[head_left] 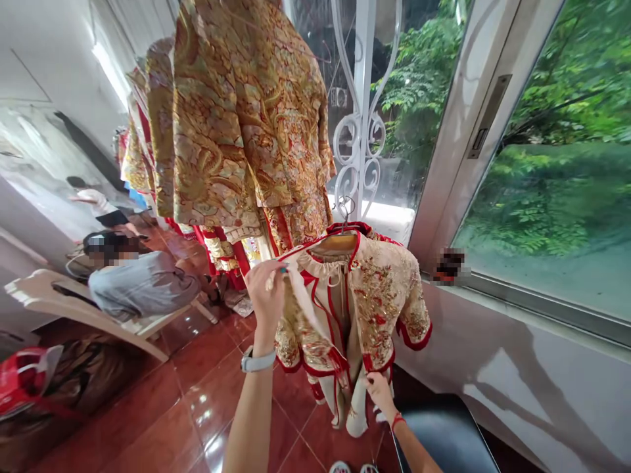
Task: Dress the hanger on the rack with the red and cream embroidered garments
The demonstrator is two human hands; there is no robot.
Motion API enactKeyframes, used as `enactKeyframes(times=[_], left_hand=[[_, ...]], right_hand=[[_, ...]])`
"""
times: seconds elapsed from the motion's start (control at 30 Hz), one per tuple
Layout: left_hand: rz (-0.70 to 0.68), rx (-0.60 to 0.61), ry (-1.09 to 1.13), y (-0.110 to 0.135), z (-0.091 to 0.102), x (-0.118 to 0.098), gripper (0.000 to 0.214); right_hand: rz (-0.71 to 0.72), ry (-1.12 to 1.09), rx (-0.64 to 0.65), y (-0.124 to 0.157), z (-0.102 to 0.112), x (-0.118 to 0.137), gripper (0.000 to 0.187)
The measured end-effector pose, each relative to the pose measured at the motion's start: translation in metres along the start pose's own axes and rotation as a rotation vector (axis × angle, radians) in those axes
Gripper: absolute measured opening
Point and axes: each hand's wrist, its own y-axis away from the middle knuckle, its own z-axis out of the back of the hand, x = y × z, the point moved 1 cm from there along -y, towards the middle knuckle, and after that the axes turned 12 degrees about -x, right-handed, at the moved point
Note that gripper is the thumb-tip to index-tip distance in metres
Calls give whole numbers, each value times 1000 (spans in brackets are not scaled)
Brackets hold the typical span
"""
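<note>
A cream jacket with red trim and gold and red beadwork hangs by its hanger, its front parted. My left hand, with a watch at the wrist, is closed on the jacket's front edge near the collar and draws it out to the left. Lower down, my right hand pinches the red-trimmed bottom hem on the other side. Between the two front panels, a cream garment with red piping and a drawstring neck shows inside.
Gold embroidered jackets hang above and to the left. A black seat stands at lower right, below the window frame. At left, a person in grey is on a wooden bench; another person is farther back. Bags lie at lower left.
</note>
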Motion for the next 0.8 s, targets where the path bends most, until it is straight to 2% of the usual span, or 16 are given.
enactKeyframes(times=[0.07,0.13,0.17,0.2,0.23,0.3,0.33,0.4,0.47,0.53,0.6,0.67,0.73,0.8], left_hand=[[85,-98,22,16,2,2,20],[120,-27,13,44,-2,5,55],[131,35,-18,60,-5,7,73],[146,93,-61,76,-9,10,81],[167,132,-105,89,-13,13,79],[236,120,-161,103,-16,23,60],[280,78,-172,102,-16,29,55],[345,-6,-183,87,-10,42,52],[353,-52,-199,58,-1,56,49],[310,-29,-202,25,5,72,47],[289,34,-178,-5,2,91,45],[302,97,-150,-27,-12,111,40],[368,179,-69,-37,-35,128,32],[449,224,32,-37,-60,137,24]], right_hand=[[-59,50,-46,-12,24,-6,24],[-43,80,-206,-31,48,12,20],[36,76,-369,-41,58,30,29],[162,61,-520,-51,65,54,46],[283,61,-610,-60,67,80,63],[461,127,-663,-77,64,132,86],[494,168,-678,-84,61,153,86],[527,214,-675,-96,63,177,70],[590,207,-613,-105,80,179,53],[671,134,-580,-117,111,168,47],[684,7,-689,-136,148,158,44],[644,-113,-768,-164,177,160,37],[573,-183,-717,-198,190,171,35],[492,-199,-617,-229,191,183,33]])
